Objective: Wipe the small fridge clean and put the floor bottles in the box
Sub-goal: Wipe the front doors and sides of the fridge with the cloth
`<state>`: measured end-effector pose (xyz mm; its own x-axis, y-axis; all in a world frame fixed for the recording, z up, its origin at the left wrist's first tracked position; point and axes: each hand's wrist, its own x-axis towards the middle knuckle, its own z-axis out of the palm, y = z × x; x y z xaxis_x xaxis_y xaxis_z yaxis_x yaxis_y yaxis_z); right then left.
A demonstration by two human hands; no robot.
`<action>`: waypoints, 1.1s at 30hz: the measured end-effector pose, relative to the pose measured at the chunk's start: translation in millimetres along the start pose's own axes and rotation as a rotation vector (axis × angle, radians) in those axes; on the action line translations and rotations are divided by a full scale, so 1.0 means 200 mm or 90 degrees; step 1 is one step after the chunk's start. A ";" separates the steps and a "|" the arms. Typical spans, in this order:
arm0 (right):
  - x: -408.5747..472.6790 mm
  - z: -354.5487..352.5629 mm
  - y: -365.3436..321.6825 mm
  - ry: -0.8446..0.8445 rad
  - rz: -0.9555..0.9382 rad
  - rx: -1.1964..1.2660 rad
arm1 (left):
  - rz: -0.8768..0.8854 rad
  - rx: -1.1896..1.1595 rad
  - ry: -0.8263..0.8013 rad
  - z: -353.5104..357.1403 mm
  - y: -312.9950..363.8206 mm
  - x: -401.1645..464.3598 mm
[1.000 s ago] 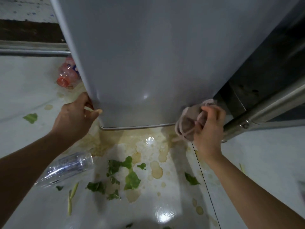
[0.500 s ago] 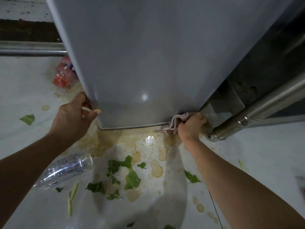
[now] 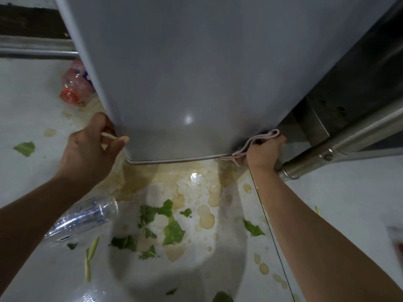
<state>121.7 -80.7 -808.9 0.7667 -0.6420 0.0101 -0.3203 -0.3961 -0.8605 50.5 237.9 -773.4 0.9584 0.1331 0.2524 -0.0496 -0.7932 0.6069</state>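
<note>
Torn green leaves [image 3: 173, 231] and yellowish spill puddles [image 3: 196, 184] lie on my white floor [image 3: 340, 205]; a steel pipe [image 3: 340, 147] runs right.

Grey fridge [image 3: 196, 73] upright; clear bottle [image 3: 82, 216] and red-capped bottle [image 3: 75, 87] lying on floor.

Left hand [image 3: 87, 153] grips the fridge [image 3: 196, 73] corner; right hand [image 3: 265, 152] presses a cloth [image 3: 250, 147] to its other corner
</note>
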 end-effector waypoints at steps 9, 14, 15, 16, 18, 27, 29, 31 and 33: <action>-0.02 0.08 0.02 0.053 0.167 0.025 | -0.018 -0.021 0.004 0.01 0.01 0.00; -0.27 0.19 -0.02 0.036 0.128 0.060 | -0.019 -0.016 0.011 0.01 0.01 0.00; -0.32 0.21 -0.03 0.030 0.134 0.057 | -0.017 -0.017 0.013 0.01 0.01 0.00; -0.35 0.23 -0.03 0.021 0.142 0.057 | -0.020 -0.018 0.014 0.01 0.01 0.00; -0.40 0.25 -0.04 0.005 0.154 0.052 | -0.021 -0.018 0.020 0.02 0.01 0.00; -0.67 0.41 -0.13 -0.082 0.163 0.037 | -0.025 -0.043 -0.002 0.02 0.03 0.01; -0.72 0.44 -0.15 -0.094 0.168 0.035 | -0.029 -0.039 -0.023 0.00 0.05 0.01; -0.78 0.49 -0.18 -0.116 0.165 0.041 | -0.039 -0.034 -0.054 -0.03 0.03 0.03; -0.85 0.53 -0.21 -0.128 0.177 0.067 | -0.039 -0.033 -0.111 -0.09 0.01 0.05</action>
<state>63.6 114.4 -828.2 0.7558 -0.5695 -0.3231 -0.4809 -0.1479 -0.8642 55.3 248.5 -756.4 0.9941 0.0710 0.0818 -0.0001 -0.7549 0.6559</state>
